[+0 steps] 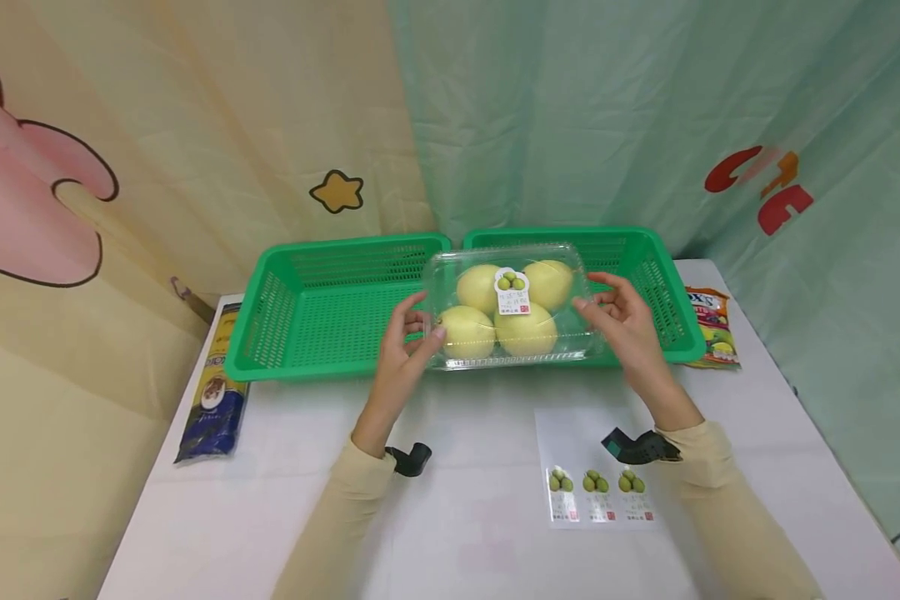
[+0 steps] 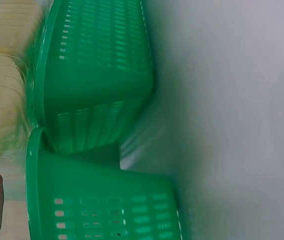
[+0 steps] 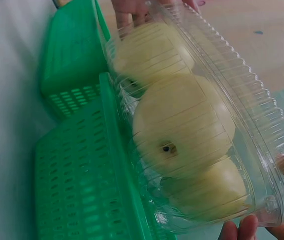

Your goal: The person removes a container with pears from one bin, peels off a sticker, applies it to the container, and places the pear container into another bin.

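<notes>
A clear plastic clamshell box holds several round pale-yellow fruits, and a white sticker with a fruit picture is on its lid. My left hand grips the box's left end, thumb toward me. At the opposite end, my right hand pinches the side between thumb and fingers. The box is held over the right green basket and overlaps its front rim. In the right wrist view, fruit shows through the ribbed box wall.
Another green basket stands at the left. A blue-and-yellow packet lies left of it, and a colourful snack bag right of the baskets. A sheet of fruit stickers lies on the white table near my right forearm.
</notes>
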Demonstrator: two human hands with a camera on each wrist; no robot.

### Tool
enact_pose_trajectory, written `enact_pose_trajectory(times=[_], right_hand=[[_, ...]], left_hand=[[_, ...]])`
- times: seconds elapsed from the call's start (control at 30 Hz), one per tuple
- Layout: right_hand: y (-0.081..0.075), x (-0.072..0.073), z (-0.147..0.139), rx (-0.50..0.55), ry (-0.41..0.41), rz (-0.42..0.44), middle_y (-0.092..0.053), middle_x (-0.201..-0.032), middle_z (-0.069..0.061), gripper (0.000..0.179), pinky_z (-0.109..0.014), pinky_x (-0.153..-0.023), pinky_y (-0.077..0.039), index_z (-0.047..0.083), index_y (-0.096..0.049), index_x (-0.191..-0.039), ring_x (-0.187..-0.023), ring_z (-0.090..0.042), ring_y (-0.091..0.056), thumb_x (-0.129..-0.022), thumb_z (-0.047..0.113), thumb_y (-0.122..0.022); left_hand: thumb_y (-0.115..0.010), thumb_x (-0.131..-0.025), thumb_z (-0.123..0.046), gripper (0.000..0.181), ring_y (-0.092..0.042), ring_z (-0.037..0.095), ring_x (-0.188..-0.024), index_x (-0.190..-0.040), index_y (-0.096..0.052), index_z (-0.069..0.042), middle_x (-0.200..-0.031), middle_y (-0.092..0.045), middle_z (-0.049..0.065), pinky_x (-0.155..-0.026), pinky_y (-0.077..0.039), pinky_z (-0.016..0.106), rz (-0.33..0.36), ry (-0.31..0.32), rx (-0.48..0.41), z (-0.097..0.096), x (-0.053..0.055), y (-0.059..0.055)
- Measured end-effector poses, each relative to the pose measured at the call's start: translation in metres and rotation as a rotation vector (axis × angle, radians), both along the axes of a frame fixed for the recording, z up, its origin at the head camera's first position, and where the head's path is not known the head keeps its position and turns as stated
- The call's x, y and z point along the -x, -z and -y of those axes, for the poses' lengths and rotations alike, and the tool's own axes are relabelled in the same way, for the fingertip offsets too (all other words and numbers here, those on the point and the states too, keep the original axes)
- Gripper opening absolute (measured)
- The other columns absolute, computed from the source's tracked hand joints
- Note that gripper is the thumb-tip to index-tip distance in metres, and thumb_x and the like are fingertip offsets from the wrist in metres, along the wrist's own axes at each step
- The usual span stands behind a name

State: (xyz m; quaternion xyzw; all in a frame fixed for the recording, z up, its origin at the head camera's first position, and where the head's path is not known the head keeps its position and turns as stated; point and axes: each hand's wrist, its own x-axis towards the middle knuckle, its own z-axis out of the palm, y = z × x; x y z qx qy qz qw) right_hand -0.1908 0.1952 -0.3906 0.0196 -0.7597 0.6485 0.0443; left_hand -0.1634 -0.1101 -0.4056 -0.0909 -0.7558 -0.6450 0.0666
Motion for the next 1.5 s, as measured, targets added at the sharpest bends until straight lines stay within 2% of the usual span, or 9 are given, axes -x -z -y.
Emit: enact_pose_trajectory(times=[0.23,0.37,0.57,0.67,0.87,1.07,1.23,1.4,1.5], right_hand=[[0.002,0.011,-0.015,0.028,0.013,0.019,-0.052,-0.101,0.005,0.052,-0.015,-0.075,-0.050,0.013,-0.049,-0.143,-0.090,-0.008,-0.052,-0.096,0.026,-0.068],[0.004,0.017,-0.022,0.003,0.038,0.037,-0.051,-0.104,0.006,0.051,-0.015,-0.075,-0.050,0.016,-0.049,-0.142,-0.095,-0.008,-0.051,-0.096,0.030,-0.067],[0.007,0.023,-0.030,-0.054,0.075,0.084,-0.049,-0.108,0.011,0.058,-0.016,-0.077,-0.050,0.016,-0.045,-0.147,-0.099,-0.006,-0.049,-0.097,0.034,-0.066],[0.009,0.026,-0.034,-0.065,0.086,0.098,-0.048,-0.109,0.012,0.061,-0.015,-0.078,-0.050,0.014,-0.042,-0.150,-0.100,-0.004,-0.049,-0.097,0.034,-0.066],[0.017,0.031,-0.043,-0.101,0.091,0.140,-0.049,-0.110,0.014,0.065,-0.012,-0.078,-0.049,0.013,-0.040,-0.151,-0.103,-0.001,-0.048,-0.096,0.035,-0.066],[0.026,0.034,-0.055,-0.135,0.039,0.173,-0.048,-0.112,0.014,0.067,-0.014,-0.079,-0.048,0.010,-0.036,-0.153,-0.100,0.000,-0.051,-0.098,0.036,-0.064],[0.030,0.039,-0.065,-0.207,0.036,0.209,-0.046,-0.117,0.012,0.069,-0.020,-0.087,-0.045,0.012,-0.035,-0.155,-0.103,-0.001,-0.049,-0.098,0.038,-0.064],[0.030,0.042,-0.071,-0.320,0.043,0.243,-0.047,-0.129,-0.004,0.069,-0.029,-0.089,-0.042,0.009,-0.035,-0.154,-0.111,-0.013,-0.049,-0.098,0.038,-0.062],[0.033,0.044,-0.072,-0.376,0.040,0.256,-0.047,-0.135,-0.017,0.066,-0.032,-0.088,-0.043,0.007,-0.036,-0.154,-0.118,-0.027,-0.051,-0.099,0.034,-0.062]], left_hand=[[-0.063,-0.096,-0.025,0.059,-0.050,0.021,-0.113,-0.150,-0.041,-0.016,-0.125,-0.052,0.013,-0.099,-0.048,0.043,0.022,0.008,-0.032,-0.018,0.017,0.001],[-0.063,-0.096,-0.026,0.058,-0.050,0.022,-0.116,-0.150,-0.042,-0.019,-0.132,-0.051,0.014,-0.100,-0.047,0.043,0.028,0.011,-0.048,-0.027,0.026,0.001],[-0.062,-0.097,-0.025,0.058,-0.052,0.028,-0.120,-0.150,-0.042,-0.014,-0.135,-0.052,0.018,-0.100,-0.047,0.047,0.038,0.022,-0.026,-0.036,0.037,0.002],[-0.062,-0.097,-0.028,0.058,-0.053,0.030,-0.123,-0.150,-0.042,-0.015,-0.136,-0.053,0.017,-0.101,-0.048,0.050,0.068,0.032,0.025,-0.041,0.044,0.004],[-0.060,-0.098,-0.036,0.061,-0.055,0.031,-0.126,-0.152,-0.038,-0.017,-0.140,-0.055,0.016,-0.097,-0.052,0.051,0.166,0.072,0.187,-0.047,0.054,0.009],[-0.058,-0.100,-0.036,0.063,-0.060,0.032,-0.124,-0.154,-0.035,-0.013,-0.138,-0.058,0.018,-0.094,-0.055,0.049,0.207,0.077,0.291,-0.056,0.061,0.001],[-0.057,-0.100,-0.038,0.072,-0.056,0.035,-0.132,-0.159,-0.023,-0.013,-0.145,-0.052,0.023,-0.100,-0.052,0.052,0.297,0.154,0.367,-0.067,0.067,-0.010],[-0.057,-0.099,-0.043,0.089,-0.041,0.036,-0.146,-0.162,-0.004,-0.008,-0.157,-0.040,0.024,-0.116,-0.039,0.053,0.387,0.219,0.453,-0.080,0.071,-0.008],[-0.056,-0.099,-0.044,0.095,-0.043,0.036,-0.144,-0.161,0.003,-0.004,-0.148,-0.050,0.026,-0.117,-0.038,0.051,0.415,0.238,0.482,-0.089,0.074,-0.003]])
